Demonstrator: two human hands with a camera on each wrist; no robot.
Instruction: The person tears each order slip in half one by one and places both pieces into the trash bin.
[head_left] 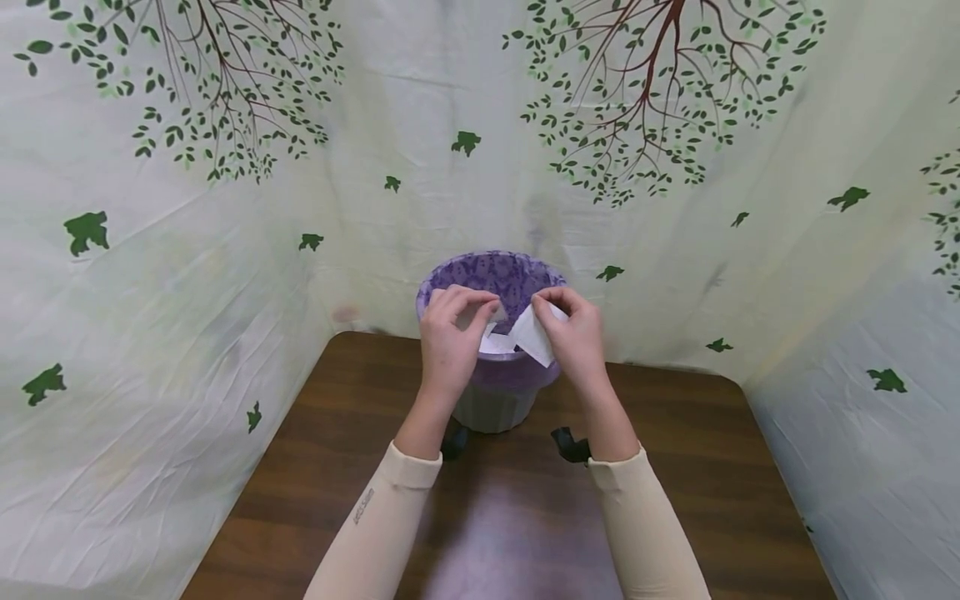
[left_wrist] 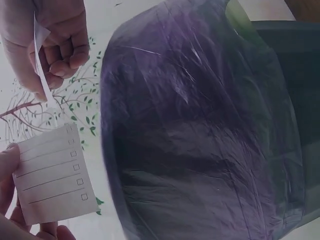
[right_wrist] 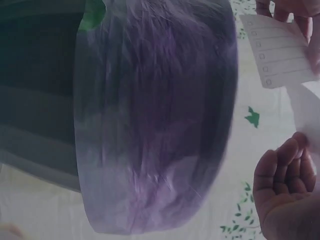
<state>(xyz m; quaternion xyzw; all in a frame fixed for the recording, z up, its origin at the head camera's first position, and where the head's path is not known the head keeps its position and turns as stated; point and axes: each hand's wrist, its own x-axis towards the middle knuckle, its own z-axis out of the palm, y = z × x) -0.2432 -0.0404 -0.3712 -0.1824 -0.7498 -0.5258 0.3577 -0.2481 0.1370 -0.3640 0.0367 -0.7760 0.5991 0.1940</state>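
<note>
My left hand (head_left: 448,342) pinches a small white paper printed with lines and checkboxes (left_wrist: 55,175) between thumb and fingers. Opposite it, my right hand (head_left: 581,337) pinches another white piece of paper (head_left: 538,335), which appears almost edge-on in the left wrist view. The two papers come close together and overlap in the right wrist view. Both hands are held over the near rim of a grey bin (head_left: 491,408) lined with a purple plastic bag (head_left: 491,271). The bag is folded down over the outside of the rim.
The bin stands at the far edge of a dark brown wooden table (head_left: 690,467). Behind and beside it hangs a pale curtain (head_left: 435,208) printed with trees and green leaves. A black device (head_left: 572,446) sits at my right wrist.
</note>
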